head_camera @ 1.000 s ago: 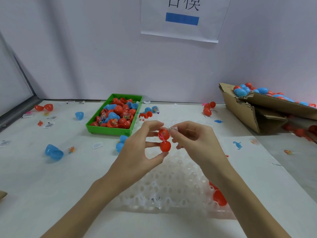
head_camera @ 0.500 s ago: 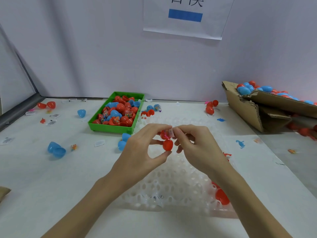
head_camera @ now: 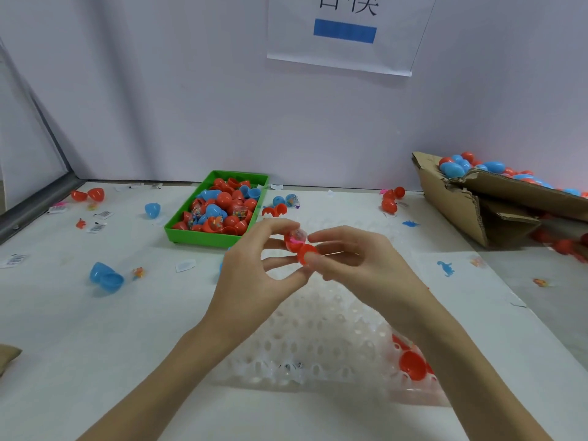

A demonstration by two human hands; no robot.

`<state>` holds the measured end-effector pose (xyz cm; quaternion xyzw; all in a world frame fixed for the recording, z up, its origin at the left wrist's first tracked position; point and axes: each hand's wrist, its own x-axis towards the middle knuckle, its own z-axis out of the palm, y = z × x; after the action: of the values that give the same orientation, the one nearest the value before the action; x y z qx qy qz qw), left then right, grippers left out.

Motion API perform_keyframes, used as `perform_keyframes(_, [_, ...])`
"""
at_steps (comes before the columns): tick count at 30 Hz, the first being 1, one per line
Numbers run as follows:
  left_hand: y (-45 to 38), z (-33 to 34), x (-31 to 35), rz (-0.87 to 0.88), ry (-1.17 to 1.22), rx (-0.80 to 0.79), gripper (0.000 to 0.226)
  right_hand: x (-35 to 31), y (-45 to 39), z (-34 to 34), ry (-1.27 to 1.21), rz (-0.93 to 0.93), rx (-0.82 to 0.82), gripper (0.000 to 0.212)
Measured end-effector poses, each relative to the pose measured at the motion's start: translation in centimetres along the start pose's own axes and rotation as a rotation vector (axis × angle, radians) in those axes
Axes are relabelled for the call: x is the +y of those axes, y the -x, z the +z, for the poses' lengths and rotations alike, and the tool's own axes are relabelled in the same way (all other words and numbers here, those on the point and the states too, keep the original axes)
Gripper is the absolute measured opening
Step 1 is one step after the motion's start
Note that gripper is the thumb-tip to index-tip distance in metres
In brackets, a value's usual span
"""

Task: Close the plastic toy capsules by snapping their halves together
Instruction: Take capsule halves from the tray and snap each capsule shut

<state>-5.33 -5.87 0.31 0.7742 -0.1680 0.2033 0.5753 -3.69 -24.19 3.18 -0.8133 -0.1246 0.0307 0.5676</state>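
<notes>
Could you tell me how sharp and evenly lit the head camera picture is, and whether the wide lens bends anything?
In the head view the light is soft and even, with faint shadows under the forearms; the wide lens tilts the grey metal frame post at the left edge; the red plastic capsule between the left hand and right hand is slightly soft, and the clear plastic egg tray shows mild glare.

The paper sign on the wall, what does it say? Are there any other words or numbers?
Paper sign: two big characters cut off at the top; the second looks like "模", the first cannot be read.
Barcode slips on the table: print too small to read.
Toy packets in the green tray: too blurred.
</notes>
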Motion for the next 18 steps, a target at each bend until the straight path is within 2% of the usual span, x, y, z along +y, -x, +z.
perform_keyframes(3, [0.1, 0.1, -0.2, 0.001, -0.067, -0.001, 0.049, 0.2, 0.1, 0.6, 0.109, -0.049, 0.031, 0.025])
perform_keyframes(7, [0.2, 0.3, -0.6, -0.013, -0.076, -0.015, 0.045, 0.7, 0.2, 0.6, 0.0, 0.01, 0.01, 0.021])
perform_keyframes(10, [0.2, 0.3, -0.4, -0.007, -0.096, -0.049, 0.044, 0.8, 0.2, 0.6, 0.038, 0.011, 0.036, 0.018])
perform_keyframes(15, [-0.4, -0.5, -0.1, -0.138, 0.122, -0.133, 0.034, 0.3, 0.0, -0.2, 0.011, -0.04, 0.104, 0.014])
perform_keyframes(18, [-0.5, -0.4, 0.3, -0.163, 0.216, -0.042, 0.02, 0.0, 0.1, -0.2, 0.089, -0.156, 0.11, 0.02])
